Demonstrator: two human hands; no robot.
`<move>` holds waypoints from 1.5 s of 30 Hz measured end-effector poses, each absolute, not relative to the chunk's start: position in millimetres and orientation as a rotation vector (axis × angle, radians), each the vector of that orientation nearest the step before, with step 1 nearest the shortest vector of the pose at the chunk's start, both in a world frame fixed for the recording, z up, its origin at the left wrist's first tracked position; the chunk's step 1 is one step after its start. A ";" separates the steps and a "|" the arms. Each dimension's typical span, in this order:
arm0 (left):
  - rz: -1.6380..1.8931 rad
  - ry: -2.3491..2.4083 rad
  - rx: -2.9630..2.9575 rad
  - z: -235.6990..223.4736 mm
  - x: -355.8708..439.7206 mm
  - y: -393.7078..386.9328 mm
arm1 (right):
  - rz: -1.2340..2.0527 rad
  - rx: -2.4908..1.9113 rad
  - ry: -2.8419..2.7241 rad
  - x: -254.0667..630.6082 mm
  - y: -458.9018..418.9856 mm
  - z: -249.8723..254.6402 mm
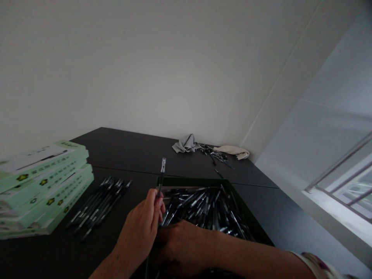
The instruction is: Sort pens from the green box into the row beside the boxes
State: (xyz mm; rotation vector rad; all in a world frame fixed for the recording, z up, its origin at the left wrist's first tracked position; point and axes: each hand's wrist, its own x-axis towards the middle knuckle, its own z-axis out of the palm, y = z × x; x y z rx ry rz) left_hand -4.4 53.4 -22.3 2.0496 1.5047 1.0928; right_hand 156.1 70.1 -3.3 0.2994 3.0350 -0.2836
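Head view, left hand (142, 221) pinching pen (162, 172), right hand (181, 244), grip hidden, tray (247, 211), boxes (48, 182), cloths (186, 143)

On our flat black tabletop (139, 151) we have stacked pale green rectangular cardboard boxes (49, 190) at left, slim black pens (100, 205) just right of them, then a dark green rectangular tray (197, 181) of pens; behind it, a loose black pen heap (213, 152) lies between a crumpled grey cloth (185, 144) and a beige cloth (234, 150)

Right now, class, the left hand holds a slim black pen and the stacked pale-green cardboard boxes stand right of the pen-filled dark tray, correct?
No: the head view shows the stacked pale-green boxes left of the tray. The left hand does hold the pen.
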 end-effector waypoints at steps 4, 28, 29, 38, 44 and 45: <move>1.099 1.489 2.057 -21.3 -4.4 54.4 | -0.332 0.319 2.992 154.3 70.1 -5.2; 1.080 1.509 2.060 -21.1 -4.2 54.3 | -0.366 1.117 2.925 158.4 88.7 -6.0; 1.081 1.511 2.059 -21.2 -4.4 54.2 | -0.351 1.153 2.946 158.4 88.3 -5.3; 1.063 1.493 2.056 -19.7 -4.9 52.9 | -0.533 0.745 2.885 164.6 80.7 6.6; 1.062 1.492 2.059 -19.6 -4.8 52.2 | -0.372 0.630 2.897 166.3 73.7 0.1; 1.060 1.493 2.061 -19.6 -4.8 52.2 | -0.323 0.612 2.897 166.0 72.5 0.0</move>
